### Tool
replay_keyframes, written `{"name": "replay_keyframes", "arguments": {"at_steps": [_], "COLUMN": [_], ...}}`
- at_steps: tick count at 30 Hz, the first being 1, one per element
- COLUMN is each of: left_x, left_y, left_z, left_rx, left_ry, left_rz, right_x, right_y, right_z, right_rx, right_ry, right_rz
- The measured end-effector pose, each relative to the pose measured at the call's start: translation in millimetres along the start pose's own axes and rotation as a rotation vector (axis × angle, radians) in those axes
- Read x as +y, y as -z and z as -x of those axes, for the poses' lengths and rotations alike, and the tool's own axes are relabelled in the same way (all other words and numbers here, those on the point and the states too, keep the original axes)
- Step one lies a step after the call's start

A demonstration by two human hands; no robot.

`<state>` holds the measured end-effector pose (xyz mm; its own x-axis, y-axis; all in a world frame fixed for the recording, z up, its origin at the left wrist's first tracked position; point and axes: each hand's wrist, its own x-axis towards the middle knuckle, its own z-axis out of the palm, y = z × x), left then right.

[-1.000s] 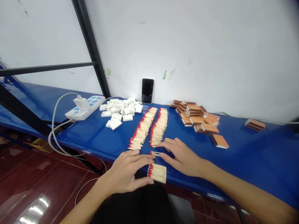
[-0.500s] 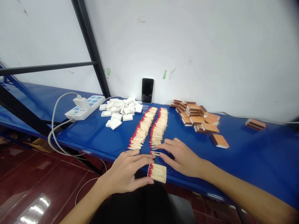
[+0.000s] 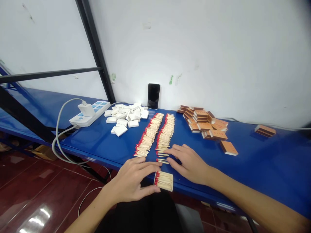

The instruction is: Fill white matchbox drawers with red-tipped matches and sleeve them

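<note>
My left hand (image 3: 134,178) holds a small white matchbox tray (image 3: 172,187) at the table's front edge, its left side between thumb and fingers. Red-headed matches (image 3: 165,180) lie side by side inside the tray. Just beyond it, a few loose matches (image 3: 162,160) rest on the blue table beside my right thumb. My right hand (image 3: 187,163) has thumb and index finger apart, the index fingertip at the near end of the right row of matches (image 3: 166,134). To its left runs a second row of matches (image 3: 149,134), heads also facing left.
White empty-looking trays (image 3: 128,115) are heaped at the back left, near a power strip (image 3: 91,115) with a plug and cables. A phone (image 3: 154,96) leans on the wall. Orange matchbox sleeves (image 3: 204,121) pile up at right, with a stray one (image 3: 229,148) nearer.
My right index fingertip has moved slightly away from the thumb, widening the gap between them. The left hand and tray stay about where they were. The view has shifted a little.
</note>
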<state>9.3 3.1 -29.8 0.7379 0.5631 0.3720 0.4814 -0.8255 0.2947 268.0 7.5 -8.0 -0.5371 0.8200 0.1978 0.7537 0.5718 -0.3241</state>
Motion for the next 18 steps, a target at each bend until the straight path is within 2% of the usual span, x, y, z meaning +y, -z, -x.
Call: {"name": "replay_keyframes", "arguments": {"at_steps": [8,18], "left_x": [0.9,-0.3], "left_y": [1.7,0.6], "left_z": [-1.1,-0.1], "left_rx": [-0.012,-0.021], "left_ry": [-0.003,-0.003], "left_rz": [0.0,0.009], "right_x": [1.0,-0.2], "right_y": [-2.1,0.9], "right_z": [0.1,-1.7], "right_rx": [0.003,0.033], "right_ry": [-0.008,0.049], "right_rz": [0.015,0.016]}}
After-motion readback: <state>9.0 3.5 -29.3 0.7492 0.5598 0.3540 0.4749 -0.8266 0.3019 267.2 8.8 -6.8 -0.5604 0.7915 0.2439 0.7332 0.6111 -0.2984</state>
